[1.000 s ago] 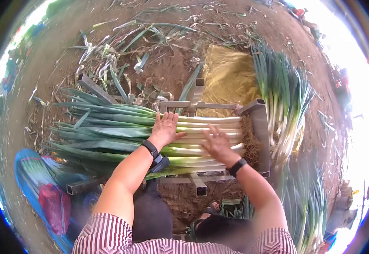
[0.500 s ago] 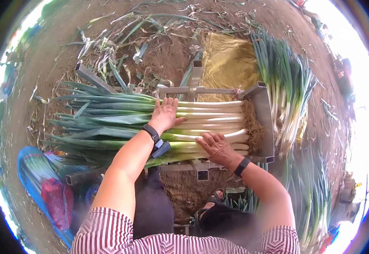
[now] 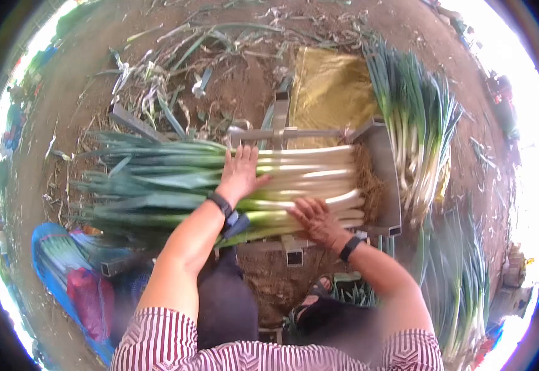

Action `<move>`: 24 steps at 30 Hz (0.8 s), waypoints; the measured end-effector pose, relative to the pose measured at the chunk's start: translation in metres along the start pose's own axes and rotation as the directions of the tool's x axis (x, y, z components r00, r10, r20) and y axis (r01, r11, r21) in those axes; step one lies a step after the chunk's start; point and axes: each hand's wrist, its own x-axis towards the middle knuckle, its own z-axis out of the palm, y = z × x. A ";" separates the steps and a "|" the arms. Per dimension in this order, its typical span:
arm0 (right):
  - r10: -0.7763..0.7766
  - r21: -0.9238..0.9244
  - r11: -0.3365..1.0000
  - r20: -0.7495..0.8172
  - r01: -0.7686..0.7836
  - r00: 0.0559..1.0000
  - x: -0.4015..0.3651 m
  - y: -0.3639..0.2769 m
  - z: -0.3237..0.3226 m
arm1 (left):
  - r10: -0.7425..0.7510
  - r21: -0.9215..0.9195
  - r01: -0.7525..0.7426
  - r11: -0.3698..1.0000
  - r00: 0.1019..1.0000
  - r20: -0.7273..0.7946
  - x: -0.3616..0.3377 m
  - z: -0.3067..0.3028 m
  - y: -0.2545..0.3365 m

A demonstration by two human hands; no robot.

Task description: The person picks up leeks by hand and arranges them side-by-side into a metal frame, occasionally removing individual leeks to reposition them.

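1. Head view, centre: leeks (image 3: 300, 176) lie in a flat stack across a frame (image 3: 386, 185). The stalks are smooth, white and round, side by side and touching. Their long, flat, dark green leaves fan out to the left, past the frame.
2. Roots (image 3: 368, 185) form a brown, hairy, matted clump at the stalk ends, pressed against the frame's upright end plate.
3. The frame is grey square metal tube with open cut ends. It has cross bars under the stack and stands on bare soil (image 3: 263, 278).
4. Left hand (image 3: 240, 174) lies palm down on the stack where white turns green. The fingers are straight and spread, closed on nothing. A dark band is on the wrist.
5. Right hand (image 3: 316, 219) lies palm down on the nearest stalks, fingers bent over them. It is blurred, so cannot tell if it clasps a stalk or only presses. A dark band is on this wrist too.
6. The hands are near each other, not touching.
7. Behind the frame: a sack (image 3: 331, 93), yellow, crinkled and flat on the soil.
8. Right of the frame: a pile (image 3: 418, 123) of more leeks, lying crosswise to the stack, well apart from the hands.
9. Lower left: a blue bag (image 3: 59, 266), glossy, with something red inside.
10. Bottom edge: a red-and-white striped shirt (image 3: 269, 355).
11. Top: cut leaves and dry trimmings are scattered on the brown dirt.
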 end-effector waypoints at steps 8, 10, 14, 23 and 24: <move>0.036 0.154 0.987 0.099 -0.051 0.994 0.003 -0.008 -0.007 | 0.007 -0.099 -0.010 0.995 0.999 -0.031 0.002 0.001 -0.003; 0.019 0.114 0.993 0.067 -0.027 0.998 0.000 -0.005 -0.014 | -0.006 -0.051 0.004 0.999 0.999 -0.033 0.006 0.044 -0.020; 0.149 0.440 0.872 0.178 -0.214 0.973 -0.019 -0.011 -0.115 | -0.062 -0.144 0.085 0.986 0.986 0.158 0.011 0.001 -0.004; 0.975 0.334 0.214 -0.010 -0.918 0.223 -0.294 0.013 -0.331 | -0.042 0.091 0.030 0.995 0.989 0.143 0.019 0.033 -0.023; 0.995 0.270 0.097 -0.005 -0.958 0.099 -0.349 0.001 -0.333 | -0.052 0.110 0.035 0.993 0.987 0.151 0.021 0.037 -0.025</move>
